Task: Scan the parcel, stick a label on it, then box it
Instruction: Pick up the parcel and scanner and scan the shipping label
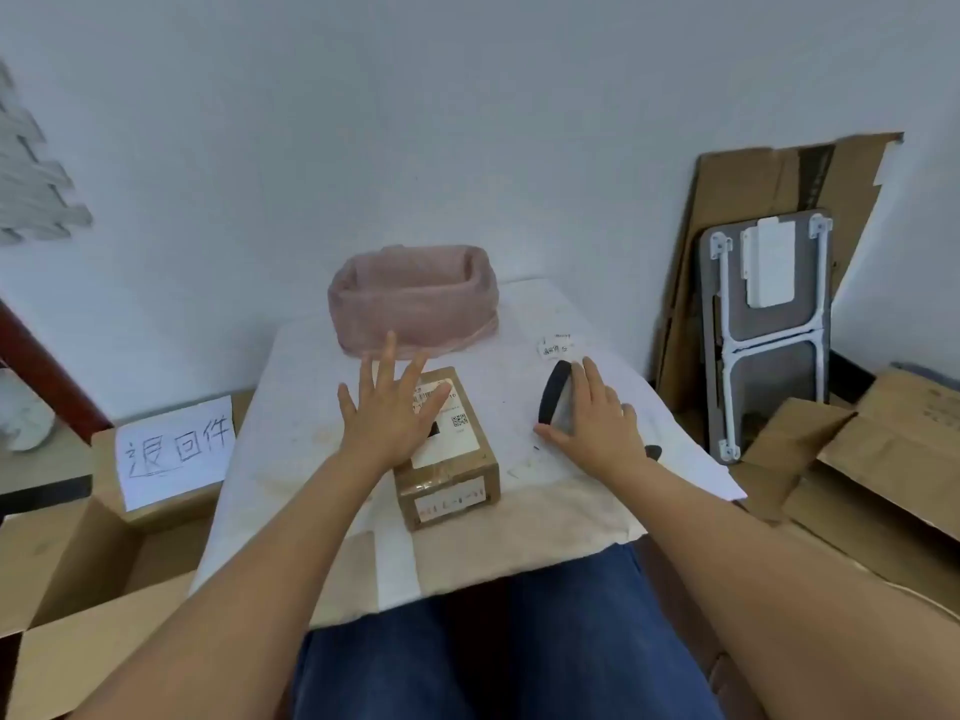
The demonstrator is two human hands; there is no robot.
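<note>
Two-handed and, by the look of it, only just starting: spreading the left hand [387,418] flat and open, fingers splayed, over the far left part of the parcel [447,459], touching its top or hovering just above it, hard to tell which; curling the right hand [597,420] loosely over the scanner [555,400], not clearly gripping it yet, with the scanner lying on the desk [306,407] to the right of the parcel and apart from it. Judging the scan as not yet done, the sticking and the boxing as both left to do. Counting now: one parcel, sitting near the middle of the desk, already carrying a white printed sheet on top and a strip on its near side; one scanner; what looks like two small paper labels [556,346] just beyond the right hand's fingertips, too small to read; one bin lined with a pink bag [415,304] at the far edge; one open cardboard box [67,574] on the floor at the left, bearing one handwritten sign [174,449]; more open cardboard boxes [883,459] at the right, not clearly countable.
</note>
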